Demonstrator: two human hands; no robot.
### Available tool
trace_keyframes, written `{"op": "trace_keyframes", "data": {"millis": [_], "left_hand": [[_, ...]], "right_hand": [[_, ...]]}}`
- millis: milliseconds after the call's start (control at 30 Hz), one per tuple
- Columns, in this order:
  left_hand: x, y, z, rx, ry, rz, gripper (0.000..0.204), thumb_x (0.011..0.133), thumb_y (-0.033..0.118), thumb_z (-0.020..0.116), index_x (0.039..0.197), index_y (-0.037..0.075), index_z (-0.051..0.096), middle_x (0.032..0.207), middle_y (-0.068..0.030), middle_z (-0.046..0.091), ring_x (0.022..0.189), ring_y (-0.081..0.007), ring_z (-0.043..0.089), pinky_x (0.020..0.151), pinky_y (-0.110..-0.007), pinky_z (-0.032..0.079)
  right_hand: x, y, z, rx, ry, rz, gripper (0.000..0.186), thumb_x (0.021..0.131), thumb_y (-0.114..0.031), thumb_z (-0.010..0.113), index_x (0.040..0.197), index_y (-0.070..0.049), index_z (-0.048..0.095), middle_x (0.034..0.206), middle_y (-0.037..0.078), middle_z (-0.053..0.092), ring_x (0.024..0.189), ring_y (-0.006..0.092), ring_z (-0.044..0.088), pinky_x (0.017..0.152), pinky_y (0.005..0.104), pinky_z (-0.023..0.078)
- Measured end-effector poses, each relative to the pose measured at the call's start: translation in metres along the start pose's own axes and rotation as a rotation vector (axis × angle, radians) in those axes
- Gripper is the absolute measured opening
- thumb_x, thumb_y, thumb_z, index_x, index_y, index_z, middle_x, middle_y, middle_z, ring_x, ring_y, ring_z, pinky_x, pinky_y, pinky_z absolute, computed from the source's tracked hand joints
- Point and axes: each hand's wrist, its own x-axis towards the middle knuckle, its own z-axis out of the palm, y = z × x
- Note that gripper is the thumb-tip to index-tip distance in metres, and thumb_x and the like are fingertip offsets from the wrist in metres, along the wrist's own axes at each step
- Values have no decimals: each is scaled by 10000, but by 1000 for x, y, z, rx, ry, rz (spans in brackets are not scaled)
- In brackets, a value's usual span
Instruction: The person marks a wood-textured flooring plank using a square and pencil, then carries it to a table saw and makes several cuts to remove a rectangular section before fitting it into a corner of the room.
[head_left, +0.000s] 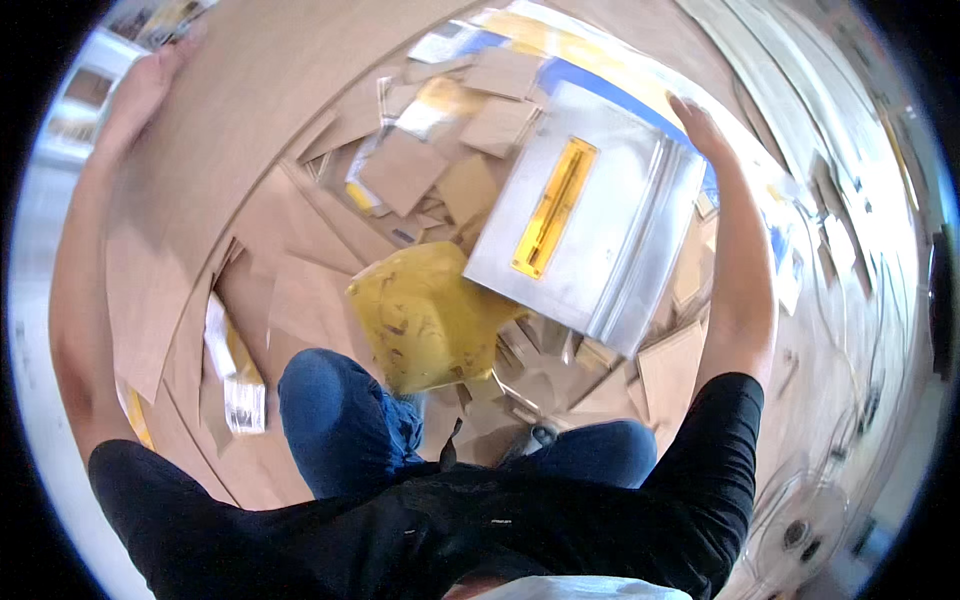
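At the far left, my left hand (150, 90) is closed on the outer edge of a large flat brown board (260, 70), its fingers partly hidden and blurred. My right hand (700, 130) reaches to the far corner of a grey metal table plate (620, 200), beside a blue, yellow and white strip (610, 88). Blur hides how its fingers are set and whether they touch anything. The plate has a yellow slotted insert (555, 208) and looks like the top of a small table saw. A scuffed yellow casing (430, 315) sits at its near left corner.
Brown offcuts (403, 172) lie heaped around the plate, with larger flat pieces (325, 310) at left. My bent knees (335, 410) are close to the yellow casing. Cables run over the floor (800, 400) at right, with a round, fan-like object (797, 533) at lower right.
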Motion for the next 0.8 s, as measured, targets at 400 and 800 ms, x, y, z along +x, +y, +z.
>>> {"op": "trace_keyframes", "data": {"millis": [400, 800], "left_hand": [[-283, -176, -48, -77, -85, -741, 710, 860, 693, 680, 839, -17, 698, 661, -108, 609, 636, -216, 553, 632, -405, 451], [-506, -84, -319, -216, 64, -535, 664, 726, 742, 722, 694, 81, 665, 761, -114, 693, 714, -357, 680, 599, -449, 514]], "right_hand": [[-114, -14, 108, 1112, 454, 805, 599, 996, -391, 569, 1450, -6, 504, 1377, 165, 562, 1172, 353, 608, 1012, 469, 497], [-527, -517, -178, 755, -1072, 48, 328, 968, -94, 636, 1273, -16, 546, 1194, 112, 671, 1175, 237, 626, 1032, 398, 494]]}}
